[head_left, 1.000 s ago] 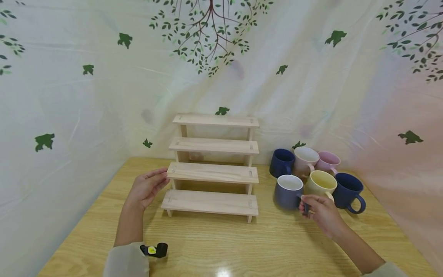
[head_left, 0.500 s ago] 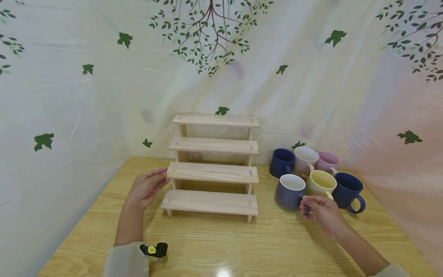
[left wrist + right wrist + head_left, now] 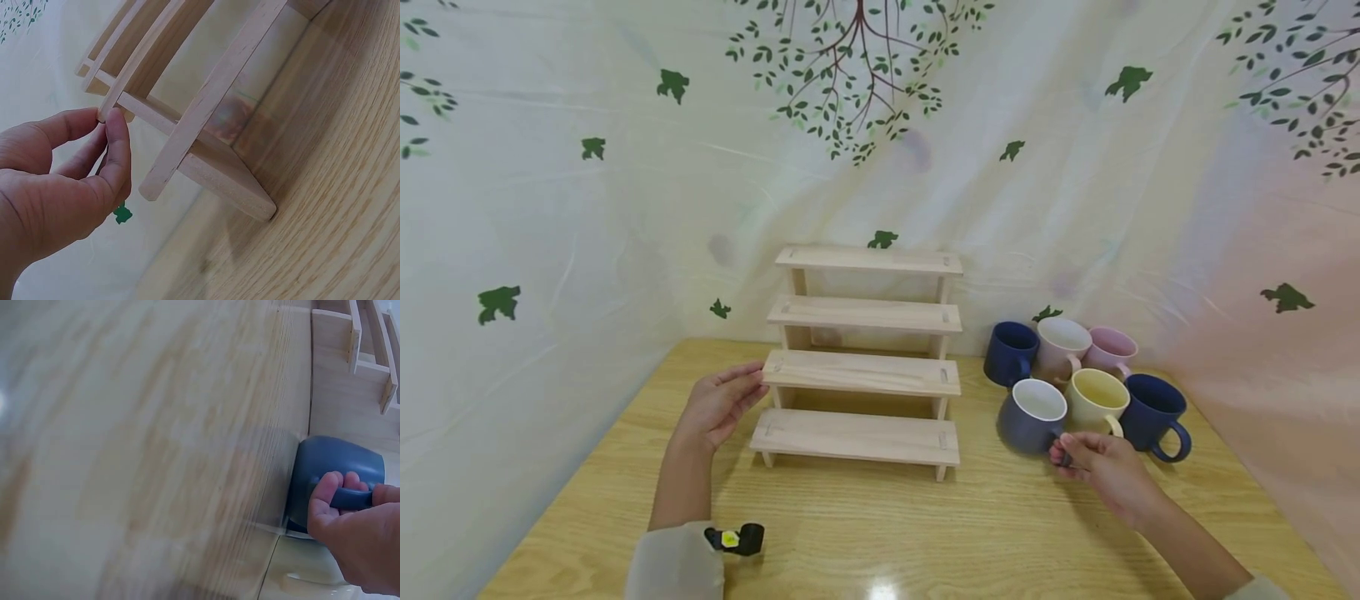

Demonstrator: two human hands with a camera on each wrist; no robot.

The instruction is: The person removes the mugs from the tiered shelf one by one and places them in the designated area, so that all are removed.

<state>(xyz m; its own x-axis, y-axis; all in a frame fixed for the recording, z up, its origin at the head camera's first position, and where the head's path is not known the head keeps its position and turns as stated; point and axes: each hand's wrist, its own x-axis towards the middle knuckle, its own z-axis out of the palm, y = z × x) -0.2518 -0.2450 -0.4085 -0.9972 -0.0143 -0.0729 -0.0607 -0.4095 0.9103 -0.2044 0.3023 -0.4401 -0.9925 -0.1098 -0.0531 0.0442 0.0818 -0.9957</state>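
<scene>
In the head view, a light wooden step shelf point(image 3: 861, 372) with several tiers stands on the table. My left hand point(image 3: 721, 406) is at its left side; in the left wrist view, thumb and fingertips point(image 3: 117, 119) pinch the end of one shelf board. To the right of the shelf, my right hand point(image 3: 1108, 468) grips the handle of a grey-blue mug point(image 3: 1026, 429) with a white inside. That mug leans slightly toward the hand. The right wrist view shows fingers point(image 3: 325, 494) curled round the handle point(image 3: 352, 499).
Behind and beside the held mug stand a yellow mug point(image 3: 1092, 407), two dark blue mugs point(image 3: 1009, 358), a pinkish mug with a white inside point(image 3: 1056, 358) and a pink mug point(image 3: 1112, 354). A patterned curtain point(image 3: 880, 192) closes off the back of the wooden table point(image 3: 850, 533).
The grey-blue mug has shifted a little right and its rim has tipped toward my right hand, which moved slightly right and down. My left hand stays at the shelf.
</scene>
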